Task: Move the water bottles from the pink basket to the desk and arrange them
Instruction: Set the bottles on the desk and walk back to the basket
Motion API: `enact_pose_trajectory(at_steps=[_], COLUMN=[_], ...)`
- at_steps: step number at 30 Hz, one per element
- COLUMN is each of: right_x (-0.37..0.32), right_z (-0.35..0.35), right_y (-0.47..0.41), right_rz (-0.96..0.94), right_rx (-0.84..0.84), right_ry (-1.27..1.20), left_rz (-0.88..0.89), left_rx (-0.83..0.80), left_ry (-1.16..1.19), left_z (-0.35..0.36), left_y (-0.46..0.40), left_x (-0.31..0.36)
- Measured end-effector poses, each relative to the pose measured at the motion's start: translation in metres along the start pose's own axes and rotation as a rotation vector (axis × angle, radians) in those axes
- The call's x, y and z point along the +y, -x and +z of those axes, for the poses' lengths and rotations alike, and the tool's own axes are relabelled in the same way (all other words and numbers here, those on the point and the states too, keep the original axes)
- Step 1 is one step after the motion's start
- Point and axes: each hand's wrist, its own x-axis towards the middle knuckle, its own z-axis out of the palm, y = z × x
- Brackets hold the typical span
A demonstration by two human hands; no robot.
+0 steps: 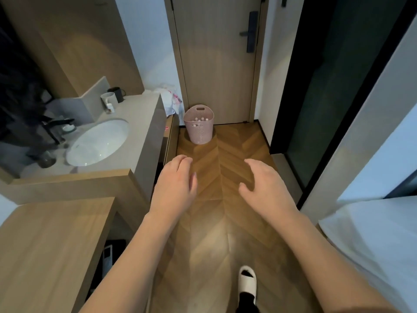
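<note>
1. pink basket [198,125] stands on the wooden floor [225,222] at the far end of the passage, just in front of the closed door [216,64] and beside the end of the vanity counter [140,114].
2. white caps of the water bottles [201,119] show inside the basket.
3. left hand [177,177] and right hand [265,179] are held out over the floor, well short of the basket, fingers loosely spread and grasping nothing.
4. wooden desk [49,240] lies at the lower left.
5. a foot in a white slipper [247,282] is on the floor below the hands.
</note>
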Motion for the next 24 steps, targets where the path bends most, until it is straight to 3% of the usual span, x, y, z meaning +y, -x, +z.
enact_pose_trajectory(at_steps=[16,24], right_x=[0.088,0.123], right_z=[0.038,0.087], right_y=[-0.376,-0.559], right_rz=[-0.053,-0.037], right_rx=[-0.038,-0.127], right_ry=[0.114,0.138], left_rz=[-0.046,-0.061], left_rx=[-0.087,-0.088], left_ry=[-0.054,-0.059], left_z=[0.144,0.227], left_y=[-0.342,-0.496], left_x=[-0.045,-0.105])
